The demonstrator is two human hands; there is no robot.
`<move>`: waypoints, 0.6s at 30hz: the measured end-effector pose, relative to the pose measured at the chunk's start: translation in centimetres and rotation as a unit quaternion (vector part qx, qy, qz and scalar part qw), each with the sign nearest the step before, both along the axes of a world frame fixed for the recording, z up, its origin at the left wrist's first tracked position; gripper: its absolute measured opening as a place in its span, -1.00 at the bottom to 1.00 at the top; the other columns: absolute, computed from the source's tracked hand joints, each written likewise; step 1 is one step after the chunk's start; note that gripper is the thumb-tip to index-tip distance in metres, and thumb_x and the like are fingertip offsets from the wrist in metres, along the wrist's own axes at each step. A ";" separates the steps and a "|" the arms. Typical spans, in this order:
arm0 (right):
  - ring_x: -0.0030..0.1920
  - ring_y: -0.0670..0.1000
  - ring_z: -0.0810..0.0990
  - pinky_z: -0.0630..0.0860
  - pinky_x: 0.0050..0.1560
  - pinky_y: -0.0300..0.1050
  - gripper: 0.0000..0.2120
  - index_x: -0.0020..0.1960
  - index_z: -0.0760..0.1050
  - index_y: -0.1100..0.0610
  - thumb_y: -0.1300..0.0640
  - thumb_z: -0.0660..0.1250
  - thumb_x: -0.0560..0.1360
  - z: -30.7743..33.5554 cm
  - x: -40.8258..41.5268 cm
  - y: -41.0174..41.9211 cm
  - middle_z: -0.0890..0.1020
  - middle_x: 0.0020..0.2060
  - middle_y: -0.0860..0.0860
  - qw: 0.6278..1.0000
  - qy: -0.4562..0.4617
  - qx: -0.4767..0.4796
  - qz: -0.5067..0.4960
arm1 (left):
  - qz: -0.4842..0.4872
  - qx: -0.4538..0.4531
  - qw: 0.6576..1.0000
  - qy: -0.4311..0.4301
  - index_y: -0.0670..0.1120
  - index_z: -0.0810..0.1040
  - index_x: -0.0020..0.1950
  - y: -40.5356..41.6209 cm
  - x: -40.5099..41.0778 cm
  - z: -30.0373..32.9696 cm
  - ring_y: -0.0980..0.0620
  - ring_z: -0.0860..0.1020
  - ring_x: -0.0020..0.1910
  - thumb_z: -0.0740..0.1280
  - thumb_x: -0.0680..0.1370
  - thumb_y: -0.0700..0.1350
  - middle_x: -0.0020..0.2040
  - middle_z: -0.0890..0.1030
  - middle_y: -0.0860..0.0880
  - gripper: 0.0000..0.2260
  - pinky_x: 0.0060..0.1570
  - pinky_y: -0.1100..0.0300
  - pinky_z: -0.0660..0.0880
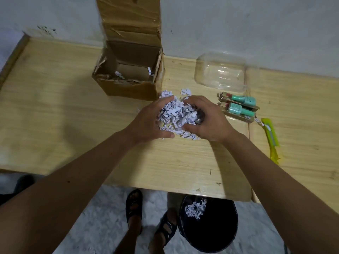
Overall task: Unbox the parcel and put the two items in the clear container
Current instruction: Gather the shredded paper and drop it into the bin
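Observation:
The opened cardboard parcel [128, 77] stands at the back of the wooden table [55, 107], flaps up, with a few paper scraps inside. Two packaged teal bottles [238, 107] lie side by side on the table just in front of the clear container [220, 74], which holds nothing. My left hand [148, 123] and my right hand [207, 121] cup a heap of shredded paper [176, 112] between them on the table, fingers curled around the pile from both sides.
A yellow box cutter [271, 140] lies at the right of the bottles. A black waste bin [209, 224] with shredded paper in it stands on the floor below the table's front edge, beside my sandalled feet [150, 217]. A white wall runs behind.

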State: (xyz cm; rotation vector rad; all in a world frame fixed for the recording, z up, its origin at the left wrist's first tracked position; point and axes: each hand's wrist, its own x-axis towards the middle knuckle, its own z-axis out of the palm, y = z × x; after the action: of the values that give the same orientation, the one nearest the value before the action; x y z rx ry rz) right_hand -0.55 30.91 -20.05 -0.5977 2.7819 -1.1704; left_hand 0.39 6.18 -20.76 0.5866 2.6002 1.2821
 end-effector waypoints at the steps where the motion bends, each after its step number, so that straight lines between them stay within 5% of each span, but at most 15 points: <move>1: 0.33 0.01 0.56 0.54 0.32 0.04 -0.26 0.44 0.51 0.09 0.00 0.65 0.31 0.1 0.0 0.0 0.54 0.39 0.04 1.000 0.007 -0.011 0.000 | 0.000 0.005 1.000 0.015 -0.13 0.34 0.61 -0.1 0.0 -0.1 0.05 0.47 0.43 0.76 0.22 -0.07 0.53 0.46 -0.07 0.04 0.36 0.28 0.42; 4: 0.44 -0.02 0.48 0.50 0.35 -0.17 -0.25 0.45 0.51 0.09 0.00 0.66 0.33 0.3 -0.2 0.1 0.39 0.54 0.04 1.000 0.019 -0.013 0.010 | 0.008 0.008 0.998 0.062 -0.18 0.38 0.57 -0.4 0.5 -0.4 -0.01 0.40 0.54 0.75 0.22 -0.04 0.55 0.43 -0.10 0.00 0.50 0.09 0.38; 6: 0.50 0.01 0.44 0.47 0.34 -0.22 -0.24 0.45 0.51 0.11 -0.02 0.67 0.33 0.1 -0.3 0.2 0.28 0.61 0.07 0.999 0.028 -0.006 0.020 | 0.029 0.003 0.997 0.069 -0.16 0.40 0.55 -0.4 0.9 -0.4 0.03 0.37 0.54 0.75 0.22 -0.03 0.55 0.41 -0.09 -0.02 0.50 0.19 0.34; 8: 0.54 0.08 0.38 0.43 0.40 -0.09 -0.23 0.45 0.52 0.10 -0.12 0.64 0.32 -0.2 -0.2 0.2 0.26 0.61 0.11 0.999 0.028 -0.004 0.017 | 0.049 0.002 0.996 0.074 -0.14 0.42 0.54 -0.4 1.4 -0.2 0.06 0.37 0.52 0.76 0.21 -0.02 0.55 0.40 -0.07 -0.03 0.47 0.22 0.37; 13: 0.63 0.14 0.16 0.23 0.55 0.20 -0.08 0.52 0.43 -0.03 -0.34 0.59 0.26 0.3 -0.2 0.1 0.21 0.64 0.03 1.000 0.004 0.009 -0.005 | 0.090 -0.028 0.986 0.137 -0.05 0.50 0.48 -0.7 1.9 0.1 -0.06 0.41 0.44 0.73 0.15 0.16 0.47 0.40 -0.02 -0.04 0.37 -0.23 0.43; 18: 0.69 0.08 -0.16 -0.01 0.62 0.35 0.15 0.64 0.13 -0.22 -0.35 0.64 0.20 0.8 -0.5 0.4 -0.03 0.70 -0.05 0.992 -0.108 0.048 0.036 | 0.148 -0.021 0.987 0.052 0.08 0.40 0.55 -1.6 2.2 -1.1 -0.05 0.28 0.50 0.67 0.10 0.29 0.48 0.28 0.02 0.06 0.47 -0.19 0.38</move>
State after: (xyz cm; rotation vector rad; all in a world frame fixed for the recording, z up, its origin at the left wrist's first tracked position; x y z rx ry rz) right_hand -1.08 31.26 -19.28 -0.5230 2.5945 -1.0157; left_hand 2.56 4.57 -21.88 0.2709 2.8776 1.3043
